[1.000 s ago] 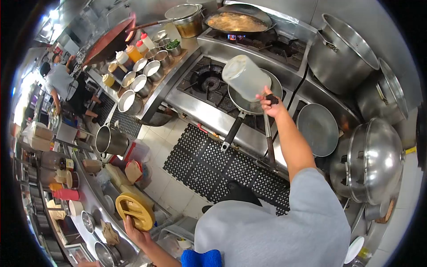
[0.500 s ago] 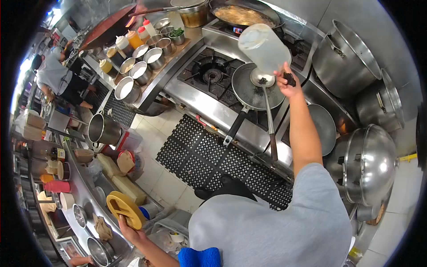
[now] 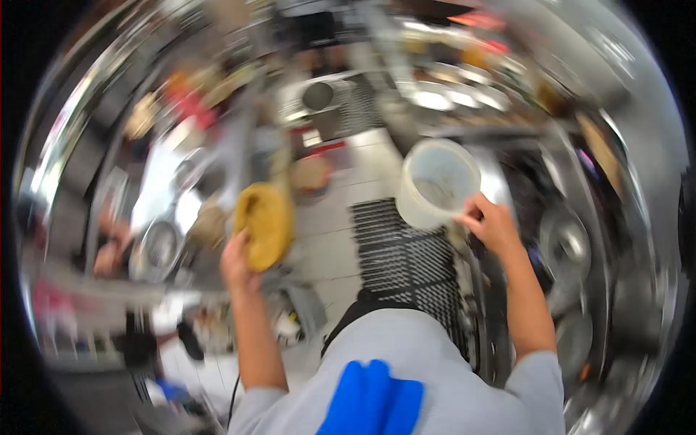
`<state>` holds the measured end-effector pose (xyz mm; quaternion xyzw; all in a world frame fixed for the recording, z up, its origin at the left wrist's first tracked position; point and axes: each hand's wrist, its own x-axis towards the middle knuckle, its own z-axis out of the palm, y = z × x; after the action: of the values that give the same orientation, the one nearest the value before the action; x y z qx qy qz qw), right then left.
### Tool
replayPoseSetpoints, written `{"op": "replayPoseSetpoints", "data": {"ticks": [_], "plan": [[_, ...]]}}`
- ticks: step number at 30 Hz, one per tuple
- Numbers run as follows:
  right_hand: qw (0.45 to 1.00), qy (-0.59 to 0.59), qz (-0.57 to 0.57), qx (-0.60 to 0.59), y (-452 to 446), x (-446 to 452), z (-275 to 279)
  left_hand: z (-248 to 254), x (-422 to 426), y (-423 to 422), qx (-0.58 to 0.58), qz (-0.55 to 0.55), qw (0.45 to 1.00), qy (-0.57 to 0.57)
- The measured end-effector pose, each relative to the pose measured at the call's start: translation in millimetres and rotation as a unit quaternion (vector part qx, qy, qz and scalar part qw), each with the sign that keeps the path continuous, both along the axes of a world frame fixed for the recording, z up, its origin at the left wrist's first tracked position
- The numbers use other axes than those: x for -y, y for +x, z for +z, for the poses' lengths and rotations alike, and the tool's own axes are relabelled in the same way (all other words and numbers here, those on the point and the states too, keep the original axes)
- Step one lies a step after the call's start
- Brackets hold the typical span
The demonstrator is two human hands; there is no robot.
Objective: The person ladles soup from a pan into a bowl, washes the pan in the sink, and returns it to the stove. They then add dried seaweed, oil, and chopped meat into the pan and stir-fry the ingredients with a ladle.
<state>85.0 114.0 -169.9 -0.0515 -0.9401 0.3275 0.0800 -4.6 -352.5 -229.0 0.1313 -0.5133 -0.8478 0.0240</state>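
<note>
And here we are at the grip: the right hand [image 3: 491, 221] has thumb and fingers pinched close on the edge of a pale, translucent plastic container [image 3: 415, 205], while the left hand [image 3: 241, 267] holds a yellow lid [image 3: 272, 230] by its near side, well apart from it. The container hangs out in front of the body, mouth tipped towards the camera, above the far end of a black perforated mat [image 3: 428, 279]; its walls are cloudy white, and a greyish patch (too blurred to name) shows on the inside. Down below, pale floor tiles [image 3: 322, 254] run up the aisle beside the mat. Over to the right it's the stove [image 3: 523, 177], dark on top, with a smeared-looking pan [image 3: 552, 254] near the right forearm. On the left side a steel counter [image 3: 156, 177] glares under the lights, a metal bowl [image 3: 161, 246] on it and another person's hands [image 3: 110, 250] just beside. Further up the aisle stands a metal pot [image 3: 317, 96], and at the upper right white-filled tubs [image 3: 460, 96] line up in a streaky blur.
</note>
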Motion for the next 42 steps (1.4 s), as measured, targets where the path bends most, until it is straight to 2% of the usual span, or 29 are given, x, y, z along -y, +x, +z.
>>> {"op": "replayPoseSetpoints", "data": {"ticks": [3,5,7,9,14,16,18,19,21,22,24,25,26,27,28,29,30,32,36,38,39,41,42], "plan": [[0.976,0.004,0.202,-0.077,-56,117,-22,20,41,2,-0.046,0.073,0.995,-0.047],[0.945,-0.035,0.300,-0.125,-78,191,-36,31,76,18,-0.058,0.128,0.990,-0.023],[0.921,-0.033,0.366,-0.133,-88,260,-37,37,109,40,-0.059,0.171,0.983,-0.029],[0.898,-0.018,0.415,-0.147,-96,321,-35,51,134,61,-0.021,0.285,0.957,-0.048],[0.871,0.046,0.481,-0.093,-112,427,-61,4,198,75,-0.036,0.351,0.935,-0.044],[0.870,0.047,0.484,-0.083,-111,443,-67,-23,211,64,0.044,0.367,0.922,-0.113],[0.893,-0.068,0.443,-0.030,-105,441,-66,-22,202,54,0.052,0.377,0.911,-0.156],[0.891,-0.067,0.448,-0.031,-104,434,-64,-21,195,48,0.060,0.381,0.901,-0.197],[0.900,-0.175,0.400,-0.002,-105,408,-64,-18,185,42,0.075,0.378,0.893,-0.233],[0.898,-0.173,0.404,0.000,-111,398,-69,-15,179,41,0.087,0.371,0.884,-0.271],[0.880,-0.280,0.358,0.136,-125,382,-77,-5,170,40,0.116,0.373,0.876,-0.283],[0.879,-0.279,0.361,0.137,-132,376,-76,-4,169,39,0.136,0.367,0.868,-0.305],[0.859,-0.331,0.326,0.217,-137,370,-67,-5,167,39,0.158,0.359,0.860,-0.327],[0.829,-0.378,0.287,0.295,-140,367,-59,-13,169,37,0.160,0.361,0.859,-0.326],[0.828,-0.377,0.289,0.296,-141,366,-53,-26,176,32,0.127,0.377,0.877,-0.270],[0.809,-0.424,0.278,0.298,-142,366,-49,-28,178,31,0.093,0.392,0.890,-0.215],[0.787,-0.470,0.266,0.299,-143,368,-44,-30,181,32,0.094,0.394,0.888,-0.216],[0.783,-0.481,0.261,0.298,-146,378,-34,-32,185,35,0.024,0.407,0.904,-0.125],[0.770,-0.490,0.308,0.269,-158,404,-31,-34,185,34,-0.002,0.400,0.914,-0.074],[0.765,-0.485,0.323,0.272,-160,411,-29,-28,181,31,0.062,0.402,0.857,-0.316],[0.772,-0.482,0.310,0.275,-160,413,-28,-22,181,30,0.062,0.403,0.857,-0.315],[0.780,-0.473,0.300,0.280,-160,413,-30,-11,183,27,0.086,0.411,0.763,-0.491],[0.791,-0.465,0.289,0.272,-161,412,-37,-9,188,25,0.087,0.413,0.763,-0.490]]}}
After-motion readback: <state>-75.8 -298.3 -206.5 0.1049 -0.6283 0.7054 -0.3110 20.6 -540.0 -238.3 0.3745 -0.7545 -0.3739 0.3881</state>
